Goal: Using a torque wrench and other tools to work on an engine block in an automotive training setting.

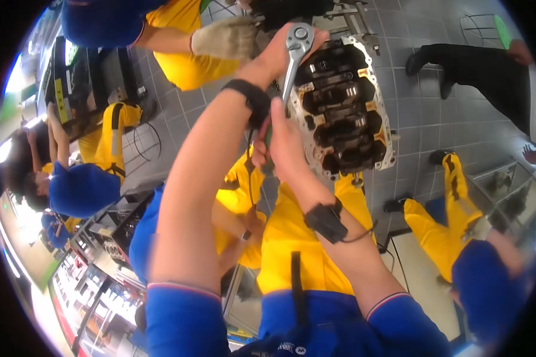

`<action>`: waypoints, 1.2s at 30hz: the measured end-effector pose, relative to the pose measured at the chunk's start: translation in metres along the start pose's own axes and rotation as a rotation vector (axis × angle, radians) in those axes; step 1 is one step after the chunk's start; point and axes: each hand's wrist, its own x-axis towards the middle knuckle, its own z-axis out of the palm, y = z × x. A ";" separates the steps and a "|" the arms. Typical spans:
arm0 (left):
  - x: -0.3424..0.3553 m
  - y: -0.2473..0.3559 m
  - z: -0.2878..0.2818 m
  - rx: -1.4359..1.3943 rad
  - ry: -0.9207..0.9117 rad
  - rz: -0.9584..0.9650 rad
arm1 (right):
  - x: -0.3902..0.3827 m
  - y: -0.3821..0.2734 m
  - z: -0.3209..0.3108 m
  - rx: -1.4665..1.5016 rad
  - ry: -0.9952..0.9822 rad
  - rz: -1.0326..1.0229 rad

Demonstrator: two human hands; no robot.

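"What are the hands on?"

"A ratchet (292,68). The right hand (287,143) is wrapped round its handle, thumb laid along it and pointing away from the body."

"And the left hand (274,56)?"

"Farther out, at the round head of the ratchet. It sits behind the head and looks to be against it, but most of its fingers are hidden, so I can't tell how firmly they close."

"So the hands are apart?"

"Yes, one towards each end of the tool, with shiny shaft showing between them."

"Where's the block?"

"Just to the right of both hands, stretching from beside the left one to a little nearer the body than the right one. Its open side is in view, with the dark crank (348,92) lying in it and a pale, brown-stained rim around."

"Does the ratchet touch it?"

"I can't tell. The head overlaps the block's far corner from here."

"Anything on the wrists?"

"A black band (250,98) on the left, a black box (327,221) strapped to the right."

"Who's close by?"

"A co-worker, whose pale glove (225,39) is just left of the left hand. Well off to the right of both hands, past the block, there's someone in dark trousers (482,74). Grey tiles (405,113) lie between."
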 end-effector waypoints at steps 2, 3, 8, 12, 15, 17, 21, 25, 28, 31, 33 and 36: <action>0.004 -0.015 0.002 -0.043 -0.093 0.049 | 0.011 0.023 0.007 0.060 0.021 -0.020; -0.001 -0.017 0.011 -0.004 0.061 0.227 | 0.013 0.028 0.010 0.136 0.048 -0.031; -0.005 -0.035 0.012 -0.055 -0.026 0.296 | -0.007 0.007 -0.047 0.014 -0.120 0.109; 0.005 -0.008 0.012 -0.078 -0.029 0.060 | -0.017 -0.024 -0.049 0.005 -0.156 0.202; -0.012 -0.002 0.012 -0.039 0.014 0.008 | -0.014 -0.022 -0.050 -0.016 -0.193 0.228; -0.034 -0.017 0.012 0.046 0.186 0.006 | -0.018 -0.020 -0.044 -0.058 -0.208 0.182; -0.122 0.006 0.018 -0.295 0.582 -0.350 | -0.017 -0.024 -0.044 -0.090 -0.190 0.153; -0.191 0.072 0.062 -0.522 0.532 -0.580 | -0.021 -0.022 -0.036 -0.459 -0.030 -0.133; -0.181 0.090 0.099 -0.270 0.601 -0.482 | -0.006 -0.008 -0.060 -0.648 -0.084 -0.381; -0.184 0.077 0.104 -0.335 0.766 -0.543 | 0.011 -0.005 -0.063 -0.398 -0.143 -0.020; -0.189 0.067 0.111 -0.228 0.934 -0.501 | 0.011 -0.020 -0.056 -0.449 -0.085 0.080; -0.192 0.087 0.123 -0.128 0.767 -0.668 | 0.031 -0.074 -0.088 -1.095 -0.288 0.038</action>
